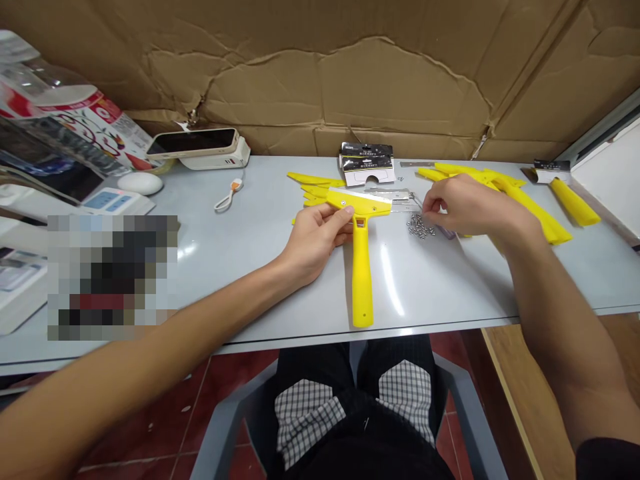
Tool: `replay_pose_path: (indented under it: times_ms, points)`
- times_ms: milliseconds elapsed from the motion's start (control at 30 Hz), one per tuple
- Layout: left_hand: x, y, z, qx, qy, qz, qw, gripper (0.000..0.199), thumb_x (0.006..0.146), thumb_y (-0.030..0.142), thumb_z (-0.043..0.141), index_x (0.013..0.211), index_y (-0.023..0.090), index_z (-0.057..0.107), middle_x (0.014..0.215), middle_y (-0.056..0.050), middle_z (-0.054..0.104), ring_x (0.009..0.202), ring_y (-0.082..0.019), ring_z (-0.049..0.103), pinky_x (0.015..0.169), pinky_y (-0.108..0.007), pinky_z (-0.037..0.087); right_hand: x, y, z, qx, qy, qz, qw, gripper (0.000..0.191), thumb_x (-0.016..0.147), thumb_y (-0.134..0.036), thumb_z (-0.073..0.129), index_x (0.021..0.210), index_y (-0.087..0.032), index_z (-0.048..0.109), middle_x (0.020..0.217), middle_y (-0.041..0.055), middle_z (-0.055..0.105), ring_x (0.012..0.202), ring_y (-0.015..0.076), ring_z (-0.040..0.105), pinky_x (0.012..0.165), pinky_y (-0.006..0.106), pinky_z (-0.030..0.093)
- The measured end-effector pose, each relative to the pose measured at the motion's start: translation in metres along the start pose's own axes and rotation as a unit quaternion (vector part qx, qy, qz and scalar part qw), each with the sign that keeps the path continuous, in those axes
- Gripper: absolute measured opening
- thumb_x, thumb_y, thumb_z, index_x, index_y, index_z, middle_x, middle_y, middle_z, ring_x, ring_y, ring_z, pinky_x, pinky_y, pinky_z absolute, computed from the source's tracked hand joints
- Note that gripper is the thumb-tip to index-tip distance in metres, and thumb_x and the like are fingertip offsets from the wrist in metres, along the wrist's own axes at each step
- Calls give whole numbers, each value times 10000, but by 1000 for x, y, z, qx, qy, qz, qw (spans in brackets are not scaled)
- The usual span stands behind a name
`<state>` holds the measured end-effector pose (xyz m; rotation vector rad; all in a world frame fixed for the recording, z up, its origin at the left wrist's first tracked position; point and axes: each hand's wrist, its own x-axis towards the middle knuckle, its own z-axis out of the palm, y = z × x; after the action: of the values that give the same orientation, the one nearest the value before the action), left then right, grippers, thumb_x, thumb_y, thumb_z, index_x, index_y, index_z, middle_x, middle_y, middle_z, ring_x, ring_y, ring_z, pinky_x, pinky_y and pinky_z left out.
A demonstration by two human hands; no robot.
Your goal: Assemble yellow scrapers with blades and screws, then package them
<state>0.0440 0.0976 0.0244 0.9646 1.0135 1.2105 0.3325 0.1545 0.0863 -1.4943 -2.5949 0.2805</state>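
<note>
My left hand (320, 240) grips a yellow scraper (363, 273) by its head, thumb on top and fingers underneath. The scraper's handle points toward me, and a metal blade runs along its far edge. Two small screws show in the head. My right hand (463, 208) is closed, its fingertips pinched over a thin tool that looks like a screwdriver (449, 233); part of its shaft and a purplish handle show, the rest is hidden by the hand. Just left of those fingers lies a pile of small screws (421, 227). Thin metal blades (395, 194) lie behind the scraper.
More yellow scraper parts (535, 207) lie on the right, others (313, 180) behind my left hand. Black-and-white cards (367, 165) stand near the cardboard wall (320, 87). A phone (195, 141), short cable (229, 195), white mouse (140, 183) and bottles sit left on the table (260, 227).
</note>
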Motion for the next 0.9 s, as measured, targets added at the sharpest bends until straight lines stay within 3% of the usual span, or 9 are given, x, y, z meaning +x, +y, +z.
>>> replay_pose_path:
  times_ms: [67, 167, 333, 500, 900]
  points:
    - [-2, -1, 1, 15, 0, 7, 1000, 359, 814, 469, 951, 886, 172, 760, 984, -122, 844, 979, -270, 816, 923, -426, 666, -4, -12, -9, 20, -11, -16, 1000, 108, 893, -323, 731, 808, -260, 755, 849, 68, 765, 800, 264, 690, 780, 451, 535]
    - [-4, -3, 2, 43, -8, 18, 999, 384, 813, 503, 950, 889, 176, 762, 1007, -118, 850, 978, -268, 816, 903, -403, 669, -8, -34, -14, 106, 36, -43, 993, 151, 927, -397, 701, 853, -272, 744, 874, 69, 774, 827, 277, 696, 793, 459, 546]
    - [-5, -3, 3, 51, -20, 29, 998, 412, 804, 523, 949, 896, 167, 764, 1008, -121, 849, 971, -277, 817, 876, -400, 670, -6, -59, 7, 219, 82, -94, 968, 166, 955, -418, 694, 892, -270, 733, 966, 66, 776, 905, 268, 684, 830, 441, 548]
    - [-6, -2, 3, 48, -27, 36, 998, 412, 809, 535, 943, 909, 171, 777, 1001, -113, 850, 963, -279, 819, 878, -414, 672, 0, -61, 29, 251, 143, -107, 951, 129, 957, -363, 727, 928, -242, 763, 1118, 100, 726, 1050, 286, 682, 837, 430, 568]
    - [-7, -3, 5, 48, -36, 46, 997, 412, 802, 530, 942, 916, 168, 782, 1007, -115, 853, 967, -281, 817, 879, -415, 676, 4, -63, 39, 239, 155, -81, 955, 117, 923, -321, 727, 886, -235, 798, 1169, 118, 741, 1133, 314, 692, 828, 440, 579]
